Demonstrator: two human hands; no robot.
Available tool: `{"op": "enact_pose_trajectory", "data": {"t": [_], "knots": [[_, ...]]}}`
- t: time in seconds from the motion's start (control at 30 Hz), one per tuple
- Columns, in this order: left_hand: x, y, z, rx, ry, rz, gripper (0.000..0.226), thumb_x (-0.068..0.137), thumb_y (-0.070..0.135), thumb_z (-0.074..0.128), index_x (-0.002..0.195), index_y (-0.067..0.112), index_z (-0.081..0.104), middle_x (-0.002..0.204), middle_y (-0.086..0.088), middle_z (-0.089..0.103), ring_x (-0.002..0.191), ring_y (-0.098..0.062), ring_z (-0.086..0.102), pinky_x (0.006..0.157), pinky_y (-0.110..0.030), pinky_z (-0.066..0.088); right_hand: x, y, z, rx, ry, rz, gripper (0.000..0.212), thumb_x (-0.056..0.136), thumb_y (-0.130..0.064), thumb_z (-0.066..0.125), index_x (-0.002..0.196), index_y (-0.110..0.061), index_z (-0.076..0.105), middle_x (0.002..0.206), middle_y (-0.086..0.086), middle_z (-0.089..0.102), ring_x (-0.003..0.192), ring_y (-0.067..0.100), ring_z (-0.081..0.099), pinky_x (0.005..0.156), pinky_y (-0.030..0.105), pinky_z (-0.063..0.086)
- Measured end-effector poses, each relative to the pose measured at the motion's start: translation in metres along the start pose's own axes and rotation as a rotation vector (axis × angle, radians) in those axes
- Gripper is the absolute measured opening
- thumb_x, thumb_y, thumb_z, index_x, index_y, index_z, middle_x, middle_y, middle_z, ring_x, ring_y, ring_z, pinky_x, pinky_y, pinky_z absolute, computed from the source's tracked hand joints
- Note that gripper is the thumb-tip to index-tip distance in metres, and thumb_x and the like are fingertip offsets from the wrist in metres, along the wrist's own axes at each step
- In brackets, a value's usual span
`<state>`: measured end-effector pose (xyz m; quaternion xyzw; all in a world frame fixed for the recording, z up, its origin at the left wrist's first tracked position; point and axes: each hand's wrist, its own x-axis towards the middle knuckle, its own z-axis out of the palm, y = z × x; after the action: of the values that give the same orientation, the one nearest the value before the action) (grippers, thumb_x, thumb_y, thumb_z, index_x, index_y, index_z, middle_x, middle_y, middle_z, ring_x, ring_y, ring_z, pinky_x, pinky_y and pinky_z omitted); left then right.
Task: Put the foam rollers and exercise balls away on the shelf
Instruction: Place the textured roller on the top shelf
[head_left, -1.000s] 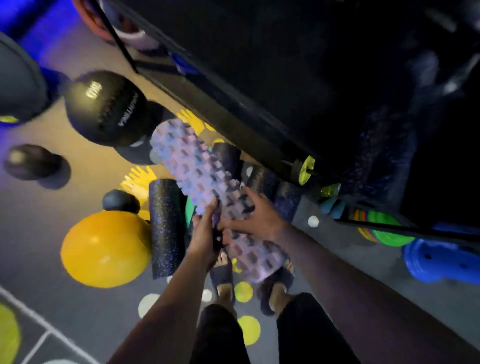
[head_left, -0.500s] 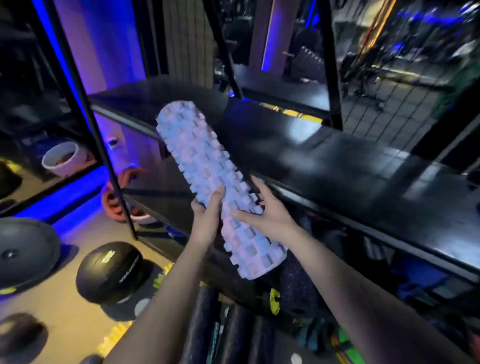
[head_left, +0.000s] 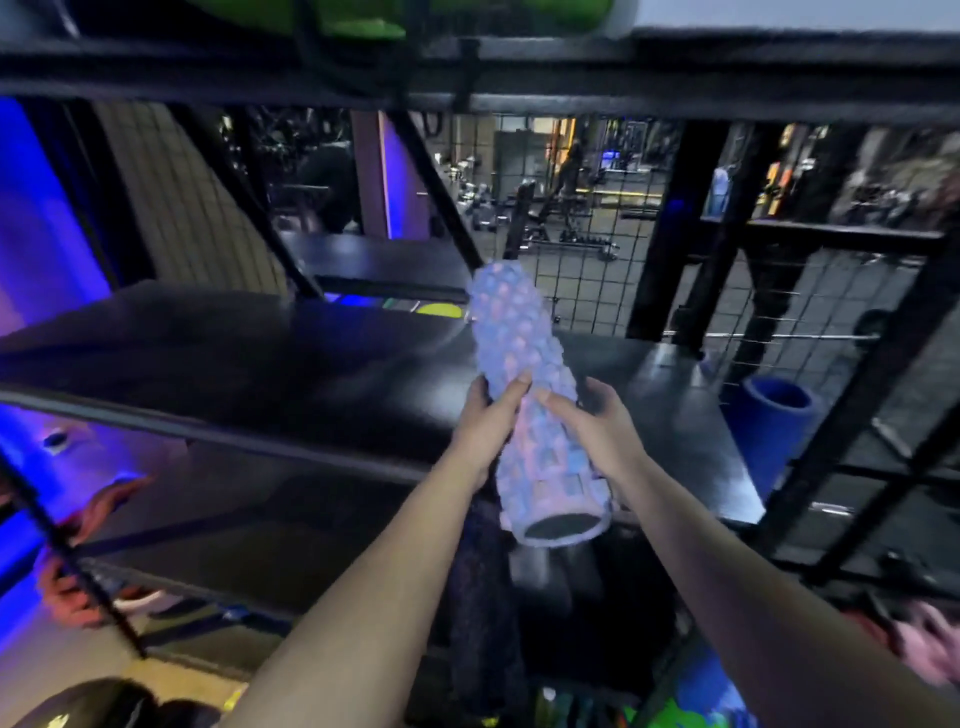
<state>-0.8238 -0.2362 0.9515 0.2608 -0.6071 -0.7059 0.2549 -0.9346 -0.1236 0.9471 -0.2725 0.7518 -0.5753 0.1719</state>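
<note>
A knobbly lilac foam roller (head_left: 519, 332) is held in the air, tilted, its far end over the black shelf board (head_left: 260, 358) and its hollow near end toward me. My left hand (head_left: 488, 415) grips its left side at mid-length, fingers curled onto the top. On the right side my right hand (head_left: 592, 421) grips it with the thumb across the bumps. A blue foam roller (head_left: 769, 426) stands at the shelf's right end. A dark speckled roller (head_left: 483, 597) stands upright below my hands. The edge of a black ball (head_left: 88, 706) shows at the bottom left.
A black metal rack frames the shelf, with a top beam (head_left: 519, 78), slanted posts (head_left: 436, 192) and a wire mesh back (head_left: 582, 260). A green item (head_left: 363, 21) lies on the level above. Coloured gear (head_left: 691, 696) sits low at the right.
My view has risen from the floor to the shelf. Both hands have lifted the lilac roller from floor level up over the shelf board, and it now points further away from me.
</note>
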Motion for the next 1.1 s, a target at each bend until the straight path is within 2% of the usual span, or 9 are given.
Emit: {"op": "enact_pose_trajectory", "data": {"t": [0.1, 0.27, 0.4, 0.53, 0.6, 0.7, 0.8, 0.93, 1.1], "knots": [[0.021, -0.005, 0.040, 0.247, 0.043, 0.028, 0.058, 0.073, 0.069, 0.064, 0.114, 0.027, 0.066, 0.110, 0.001, 0.075, 0.101, -0.019, 0.073, 0.092, -0.042, 0.058, 0.019, 0.008, -0.027, -0.016, 0.148, 0.074, 0.065, 0.064, -0.066, 0.077, 0.117, -0.029, 0.067, 0.104, -0.009, 0.076, 0.093, 0.014, 0.074, 0.079, 0.040, 0.063], [0.039, -0.017, 0.054, 0.473, -0.107, 0.033, 0.030, 0.090, 0.042, 0.059, 0.109, 0.025, 0.073, 0.106, -0.002, 0.076, 0.094, -0.019, 0.069, 0.091, -0.037, 0.055, 0.037, 0.024, -0.042, 0.110, 0.237, 0.216, 0.045, 0.060, -0.045, 0.078, 0.099, -0.024, 0.072, 0.090, -0.005, 0.077, 0.085, 0.019, 0.075, 0.085, 0.047, 0.062], [0.034, -0.036, 0.043, 0.564, -0.138, 0.054, 0.031, 0.098, 0.032, 0.060, 0.127, 0.028, 0.070, 0.125, 0.007, 0.072, 0.112, -0.011, 0.067, 0.105, -0.034, 0.051, 0.035, 0.040, -0.044, 0.152, 0.282, 0.254, 0.060, 0.056, -0.055, 0.081, 0.104, -0.020, 0.073, 0.095, -0.001, 0.077, 0.087, 0.021, 0.075, 0.086, 0.047, 0.062], [0.021, -0.044, 0.032, 0.556, -0.150, 0.111, 0.031, 0.098, 0.043, 0.062, 0.128, 0.038, 0.068, 0.120, 0.014, 0.071, 0.107, -0.005, 0.068, 0.096, -0.025, 0.052, 0.019, 0.027, -0.044, 0.013, 0.259, 0.254, 0.036, 0.079, -0.049, 0.074, 0.097, -0.019, 0.071, 0.089, -0.002, 0.074, 0.086, 0.021, 0.071, 0.085, 0.039, 0.060], [0.011, -0.048, 0.025, 0.492, -0.136, 0.107, 0.030, 0.098, 0.042, 0.063, 0.126, 0.036, 0.069, 0.118, 0.013, 0.072, 0.108, -0.005, 0.068, 0.098, -0.028, 0.053, 0.011, 0.022, -0.041, -0.095, 0.262, 0.246, 0.037, 0.088, -0.049, 0.063, 0.108, -0.018, 0.068, 0.101, 0.001, 0.072, 0.091, 0.023, 0.066, 0.083, 0.035, 0.054], [-0.009, -0.064, 0.005, 0.454, 0.048, 0.172, 0.024, 0.099, 0.030, 0.063, 0.120, 0.027, 0.073, 0.110, 0.007, 0.076, 0.101, -0.008, 0.071, 0.098, -0.030, 0.055, -0.008, 0.019, -0.026, -0.454, 0.422, -0.008, 0.048, 0.091, -0.051, 0.052, 0.127, -0.023, 0.064, 0.134, 0.006, 0.062, 0.123, 0.032, 0.054, 0.104, 0.044, 0.041], [-0.035, -0.093, -0.041, 0.322, 0.388, 0.200, 0.020, 0.098, 0.016, 0.058, 0.106, 0.024, 0.074, 0.092, 0.000, 0.078, 0.084, -0.016, 0.075, 0.086, -0.036, 0.060, -0.036, 0.013, 0.009, -0.666, 0.545, -0.593, 0.024, 0.092, -0.029, 0.062, 0.110, -0.017, 0.071, 0.123, 0.007, 0.064, 0.115, 0.032, 0.054, 0.095, 0.040, 0.038], [-0.082, -0.157, -0.132, 0.234, 0.660, 0.016, 0.020, 0.091, 0.023, 0.052, 0.103, 0.026, 0.068, 0.082, -0.004, 0.074, 0.080, -0.026, 0.073, 0.083, -0.046, 0.061, -0.086, 0.027, 0.097, -0.648, 0.340, -0.877, 0.016, 0.090, -0.015, 0.060, 0.099, -0.010, 0.072, 0.097, 0.012, 0.064, 0.090, 0.036, 0.058, 0.081, 0.044, 0.046], [-0.176, -0.267, -0.254, 0.380, 0.738, -0.390, 0.025, 0.093, 0.022, 0.059, 0.116, 0.014, 0.062, 0.109, -0.017, 0.073, 0.103, -0.036, 0.069, 0.092, -0.045, 0.054, -0.165, 0.126, 0.210, -0.706, -0.135, -0.635, 0.022, 0.091, -0.019, 0.058, 0.107, -0.015, 0.072, 0.100, 0.005, 0.061, 0.092, 0.027, 0.060, 0.076, 0.039, 0.055]]}}
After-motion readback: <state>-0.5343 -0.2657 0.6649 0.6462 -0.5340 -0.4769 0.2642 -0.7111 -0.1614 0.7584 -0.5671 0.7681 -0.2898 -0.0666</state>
